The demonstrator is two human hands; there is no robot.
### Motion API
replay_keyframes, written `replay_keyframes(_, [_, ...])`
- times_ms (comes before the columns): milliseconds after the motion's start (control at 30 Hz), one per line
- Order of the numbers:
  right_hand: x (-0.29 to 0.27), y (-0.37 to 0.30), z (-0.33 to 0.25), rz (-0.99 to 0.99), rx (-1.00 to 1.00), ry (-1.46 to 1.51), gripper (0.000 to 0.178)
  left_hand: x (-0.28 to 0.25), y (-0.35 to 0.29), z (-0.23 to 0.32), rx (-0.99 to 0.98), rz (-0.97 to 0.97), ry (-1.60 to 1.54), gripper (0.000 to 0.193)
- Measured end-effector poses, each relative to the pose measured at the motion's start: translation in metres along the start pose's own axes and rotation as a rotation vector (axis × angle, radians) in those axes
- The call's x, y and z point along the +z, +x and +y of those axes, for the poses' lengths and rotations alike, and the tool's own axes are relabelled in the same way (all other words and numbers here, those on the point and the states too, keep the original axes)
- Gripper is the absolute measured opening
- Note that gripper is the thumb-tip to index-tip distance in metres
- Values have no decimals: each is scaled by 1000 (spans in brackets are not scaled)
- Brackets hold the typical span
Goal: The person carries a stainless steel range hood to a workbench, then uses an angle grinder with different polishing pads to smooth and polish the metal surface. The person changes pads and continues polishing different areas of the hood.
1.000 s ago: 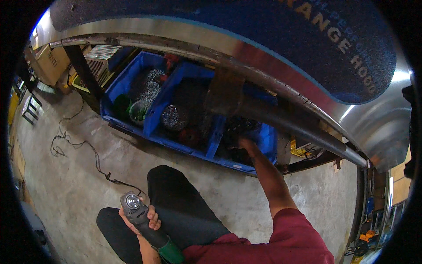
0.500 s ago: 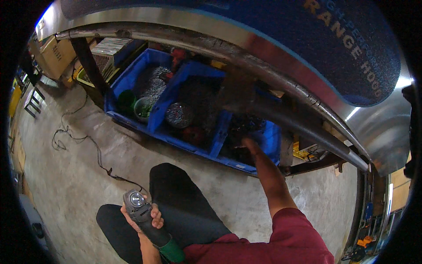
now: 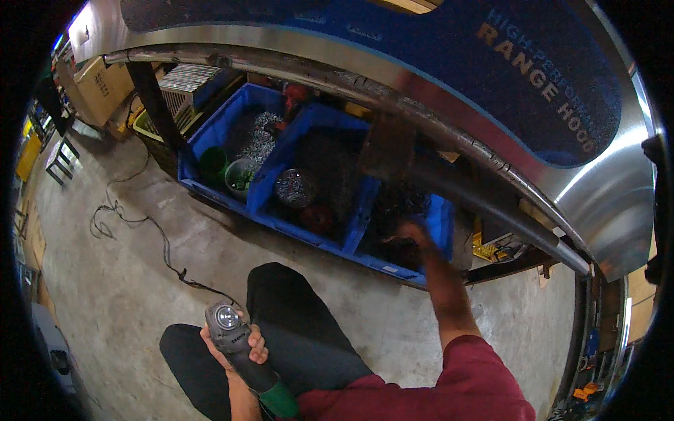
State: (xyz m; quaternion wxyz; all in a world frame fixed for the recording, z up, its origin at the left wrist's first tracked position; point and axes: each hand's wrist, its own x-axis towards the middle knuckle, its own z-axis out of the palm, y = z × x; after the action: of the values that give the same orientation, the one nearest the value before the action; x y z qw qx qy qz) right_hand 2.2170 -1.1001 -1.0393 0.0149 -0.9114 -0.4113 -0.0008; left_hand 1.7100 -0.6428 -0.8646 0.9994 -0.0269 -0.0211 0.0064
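Observation:
My left hand [image 3: 258, 344] is wrapped round a corded power tool [image 3: 230, 335] above my left thigh. The tool has a dark grey body, a shiny round metal piece at its upper end and a green part lower down. My right arm reaches forward, and my right hand [image 3: 413, 231] is inside the rightmost blue bin [image 3: 439, 226], low over dark small parts. Shadow and motion blur hide its fingers and anything in them. Beside it, the middle blue bin [image 3: 295, 223] holds a clear round container [image 3: 293, 188] of small metal pieces.
The left blue bin [image 3: 203, 184] contains shiny small parts, a green cup [image 3: 213, 163] and a clear tub [image 3: 240, 175]. A metal bar [image 3: 484, 189] crosses above the bins, below a steel panel with a blue covering [image 3: 435, 49]. The black cord [image 3: 166, 252] trails over the concrete floor.
My right hand has shifted a little within the right bin, remaining low. The whole view has moved slightly. My left hand keeps its grip on the power tool.

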Motion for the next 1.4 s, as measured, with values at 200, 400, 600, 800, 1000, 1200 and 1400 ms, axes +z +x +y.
replay_keyframes(200, [-182,-36,-5,-36,408,428,65,2,-4,-1,42,2,18,88])
replay_keyframes(400, [-299,-72,-110,131,725,885,66,7,2,-6,25,31,-55,89])
replay_keyframes(600, [-328,-19,-345,-211,496,1362,66,22,8,-16,-40,104,-58,89])
replay_keyframes(800, [-331,24,-457,-424,235,1404,82,30,3,-24,42,256,45,98])
replay_keyframes(1000, [-326,31,-476,-491,113,1464,79,-20,-17,-31,56,118,-23,107])
replay_keyframes(1200, [-340,40,-482,-625,134,1512,83,-32,-19,-25,27,-9,-108,116])
replay_keyframes(1400, [-338,44,-478,-692,107,1623,85,-29,-20,-26,-21,-41,-98,111])
